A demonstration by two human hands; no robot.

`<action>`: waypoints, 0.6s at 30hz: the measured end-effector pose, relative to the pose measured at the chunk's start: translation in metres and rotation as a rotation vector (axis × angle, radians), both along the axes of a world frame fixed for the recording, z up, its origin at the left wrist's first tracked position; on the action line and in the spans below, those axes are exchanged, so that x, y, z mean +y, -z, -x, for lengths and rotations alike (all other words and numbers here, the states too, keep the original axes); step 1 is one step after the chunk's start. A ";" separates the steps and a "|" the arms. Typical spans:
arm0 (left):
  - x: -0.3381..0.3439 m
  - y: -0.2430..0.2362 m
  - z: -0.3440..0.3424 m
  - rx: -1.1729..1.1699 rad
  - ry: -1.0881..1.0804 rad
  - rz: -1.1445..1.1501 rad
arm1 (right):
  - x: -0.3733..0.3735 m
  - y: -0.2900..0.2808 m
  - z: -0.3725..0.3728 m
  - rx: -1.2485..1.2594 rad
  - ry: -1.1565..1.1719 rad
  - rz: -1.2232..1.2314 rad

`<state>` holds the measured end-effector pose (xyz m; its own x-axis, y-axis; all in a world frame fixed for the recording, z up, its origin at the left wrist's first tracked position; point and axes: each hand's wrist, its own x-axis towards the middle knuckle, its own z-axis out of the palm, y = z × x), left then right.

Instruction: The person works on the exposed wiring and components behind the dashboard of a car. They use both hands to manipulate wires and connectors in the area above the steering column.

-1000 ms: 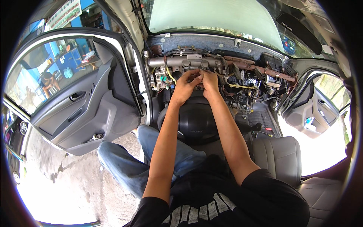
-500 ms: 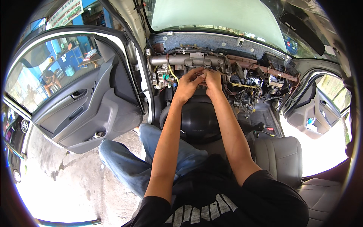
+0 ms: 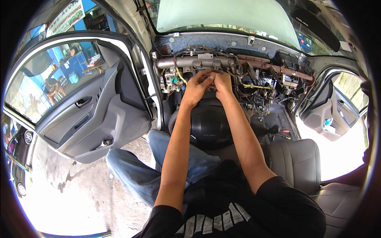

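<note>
Both my arms reach forward over the black steering wheel (image 3: 210, 125). My left hand (image 3: 196, 88) and my right hand (image 3: 223, 82) meet just beyond it, fingers bent and fingertips pressed together. Whatever lies between the fingertips is too small or too hidden to make out. Right behind my hands runs a grey metal crossbeam (image 3: 178, 62) of the stripped dashboard. Yellow wire (image 3: 179, 74) and a small green connector (image 3: 174, 80) sit to the left of my left hand. Exposed wiring (image 3: 258, 95) hangs to the right of my right hand.
An open car door (image 3: 87, 103) stands on my left, another open door (image 3: 333, 113) at the far right. The grey passenger seat (image 3: 294, 160) is beside me. A red-handled tool (image 3: 284, 131) lies on the floor at right. The windscreen (image 3: 226, 16) spans the front.
My view has shifted slightly. Both hands stay together at the same place beyond the wheel, with only small finger movement.
</note>
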<state>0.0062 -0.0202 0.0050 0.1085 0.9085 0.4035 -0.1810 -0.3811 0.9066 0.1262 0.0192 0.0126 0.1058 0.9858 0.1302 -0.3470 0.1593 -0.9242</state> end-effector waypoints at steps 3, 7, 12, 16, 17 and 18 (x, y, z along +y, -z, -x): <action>0.001 0.001 0.000 -0.008 -0.008 -0.009 | -0.001 -0.001 0.000 -0.007 -0.010 0.002; 0.002 0.002 0.001 -0.001 -0.001 -0.004 | -0.002 -0.001 0.000 -0.006 -0.004 0.008; 0.005 0.003 0.000 -0.013 0.011 0.013 | 0.002 0.001 -0.003 -0.118 -0.039 0.020; 0.004 0.003 0.001 -0.005 0.005 -0.003 | 0.003 0.003 -0.005 -0.140 -0.048 0.026; 0.004 0.003 0.000 -0.006 0.002 -0.005 | 0.003 0.003 -0.005 -0.141 -0.049 0.026; 0.003 0.002 0.000 -0.006 0.000 -0.006 | 0.003 0.003 -0.005 -0.135 -0.051 0.030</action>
